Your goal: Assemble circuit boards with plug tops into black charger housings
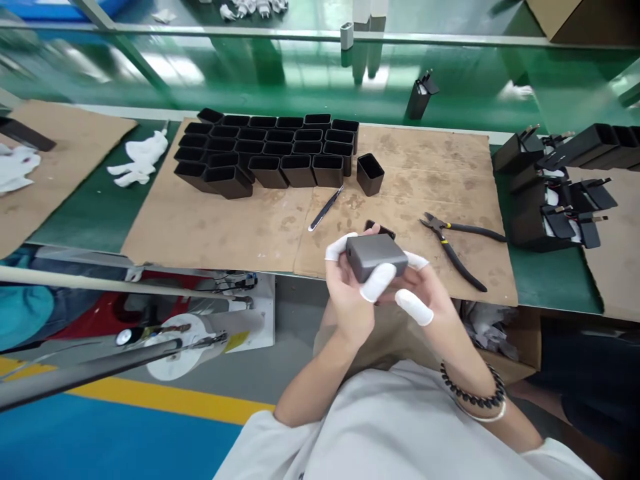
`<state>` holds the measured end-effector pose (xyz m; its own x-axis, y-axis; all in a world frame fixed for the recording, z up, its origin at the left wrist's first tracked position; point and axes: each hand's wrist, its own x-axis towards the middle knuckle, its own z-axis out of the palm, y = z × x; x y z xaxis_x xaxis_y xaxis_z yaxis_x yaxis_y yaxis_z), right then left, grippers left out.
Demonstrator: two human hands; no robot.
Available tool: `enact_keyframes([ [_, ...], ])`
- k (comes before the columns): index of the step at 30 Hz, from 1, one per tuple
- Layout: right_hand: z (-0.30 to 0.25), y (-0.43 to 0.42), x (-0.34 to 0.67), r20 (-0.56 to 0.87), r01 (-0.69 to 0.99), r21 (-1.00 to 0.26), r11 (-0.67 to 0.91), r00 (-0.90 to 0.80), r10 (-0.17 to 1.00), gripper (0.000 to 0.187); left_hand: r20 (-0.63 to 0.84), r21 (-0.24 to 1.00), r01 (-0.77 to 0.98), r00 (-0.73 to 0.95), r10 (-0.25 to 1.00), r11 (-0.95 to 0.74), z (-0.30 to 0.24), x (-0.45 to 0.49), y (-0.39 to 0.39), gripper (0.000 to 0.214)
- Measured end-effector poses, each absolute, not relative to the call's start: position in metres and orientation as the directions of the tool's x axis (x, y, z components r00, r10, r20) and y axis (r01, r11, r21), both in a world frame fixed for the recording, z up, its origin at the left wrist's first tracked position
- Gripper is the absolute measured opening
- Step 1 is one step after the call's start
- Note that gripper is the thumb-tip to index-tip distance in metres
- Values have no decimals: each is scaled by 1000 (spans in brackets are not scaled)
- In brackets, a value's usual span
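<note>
Resting between both hands, the grey block (373, 255) was held over the near edge of the cardboard mat (225, 227).

- Left hand (350, 297): capped thumb pressed across the block's front face, forefinger hooked on its rear left corner, clamped.
- Right hand (425, 293): capped fingers closed under and against its right end.
- Tweezers (325, 208): on the mat, just behind the hands.
- Cutters (453, 247): near its right edge.
- Black housings (270, 153): ranked along its far edge.
</note>
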<state>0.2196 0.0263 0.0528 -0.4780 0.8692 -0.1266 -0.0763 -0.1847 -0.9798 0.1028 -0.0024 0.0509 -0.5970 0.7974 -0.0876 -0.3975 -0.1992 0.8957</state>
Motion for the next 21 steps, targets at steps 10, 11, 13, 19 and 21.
enact_keyframes([
  [10, 27, 32, 204, -358, -382, -632, -674, -628, 691, 47, 169, 974, 10, -697, 697, -225, 62, 116, 5, 70],
  [11, 25, 31, 204, -363, -385, -618, -686, -634, 683, 48, 181, 973, 24, -701, 690, -230, 62, 117, 5, 70],
  [13, 23, 29, 203, -377, -382, -597, -705, -643, 667, 53, 200, 968, 36, -711, 675, -249, 62, 119, 5, 71],
  [19, 28, 31, 200, -365, -402, -676, -617, -545, 755, 52, 105, 968, -92, -695, 712, -233, 58, 116, 2, 72],
  [21, 36, 34, 200, -300, -408, -776, -481, -433, 850, 49, 7, 955, -218, -659, 752, -200, 52, 111, -1, 71],
])
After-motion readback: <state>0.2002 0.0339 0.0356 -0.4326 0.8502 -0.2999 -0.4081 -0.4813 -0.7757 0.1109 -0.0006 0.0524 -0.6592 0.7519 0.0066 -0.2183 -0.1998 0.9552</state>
